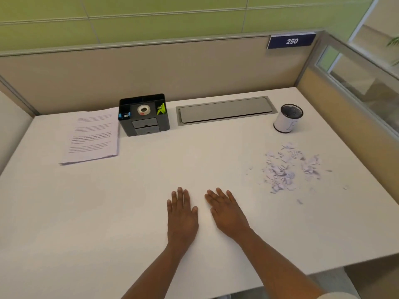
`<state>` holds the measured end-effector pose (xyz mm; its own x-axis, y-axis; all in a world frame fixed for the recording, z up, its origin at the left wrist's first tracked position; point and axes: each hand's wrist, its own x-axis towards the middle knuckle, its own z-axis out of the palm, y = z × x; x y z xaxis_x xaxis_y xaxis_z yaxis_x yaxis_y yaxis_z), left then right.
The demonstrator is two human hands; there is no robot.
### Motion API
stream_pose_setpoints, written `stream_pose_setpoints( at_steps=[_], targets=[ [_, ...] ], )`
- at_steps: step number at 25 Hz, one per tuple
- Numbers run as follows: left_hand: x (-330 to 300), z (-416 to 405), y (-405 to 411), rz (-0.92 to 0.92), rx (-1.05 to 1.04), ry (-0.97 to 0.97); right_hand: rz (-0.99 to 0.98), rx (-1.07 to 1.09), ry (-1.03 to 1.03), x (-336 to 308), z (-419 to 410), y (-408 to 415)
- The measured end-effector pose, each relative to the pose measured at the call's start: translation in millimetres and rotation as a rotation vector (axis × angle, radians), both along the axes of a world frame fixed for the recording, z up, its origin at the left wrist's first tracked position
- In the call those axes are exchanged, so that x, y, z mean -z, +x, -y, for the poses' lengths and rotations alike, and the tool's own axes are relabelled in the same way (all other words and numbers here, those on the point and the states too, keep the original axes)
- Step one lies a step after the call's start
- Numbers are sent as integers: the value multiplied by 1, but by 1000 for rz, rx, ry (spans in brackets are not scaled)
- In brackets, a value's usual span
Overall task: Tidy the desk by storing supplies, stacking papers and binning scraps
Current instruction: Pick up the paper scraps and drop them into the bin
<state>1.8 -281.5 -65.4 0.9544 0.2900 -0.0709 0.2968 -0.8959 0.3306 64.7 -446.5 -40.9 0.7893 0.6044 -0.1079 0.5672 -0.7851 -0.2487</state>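
Head view shows the left hand (182,214) and right hand (226,214) lying flat and released on the surface (108,212), holding nothing. Beyond and to the right of the right hand lies a loose heap of paper scraps (287,169), with the mesh cup (288,121) farther back. Featherlight, limp and easily scattered, the scraps probably want sweeping together with a flat palm, then pinching up in small bunches.

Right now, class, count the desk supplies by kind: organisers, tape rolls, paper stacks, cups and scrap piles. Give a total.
Organiser: 1
Tape roll: 1
Paper stack: 1
Cup: 1
Scrap pile: 1
Total: 5
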Motion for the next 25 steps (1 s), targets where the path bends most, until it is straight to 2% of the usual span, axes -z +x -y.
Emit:
stream_pose_setpoints(
  at_steps=[5, 11, 17, 20, 25],
  targets=[
    [0, 54, 46, -26, 131, 39, 109, 74, -110, -4, 59, 20],
    [3, 114, 114, -4, 276, 70, 112, 154, -173, 6, 98, 72],
    [1, 151, 151, 11, 278, 90, 123, 238, -210, -2, 144, 114],
    [0, 168, 167, 9, 231, 89, 119, 229, -136, 1, 164, 133],
    [-6, 184, 192, -12, 197, 91, 211, 181, 196, -6, 186, 168]
  ],
)
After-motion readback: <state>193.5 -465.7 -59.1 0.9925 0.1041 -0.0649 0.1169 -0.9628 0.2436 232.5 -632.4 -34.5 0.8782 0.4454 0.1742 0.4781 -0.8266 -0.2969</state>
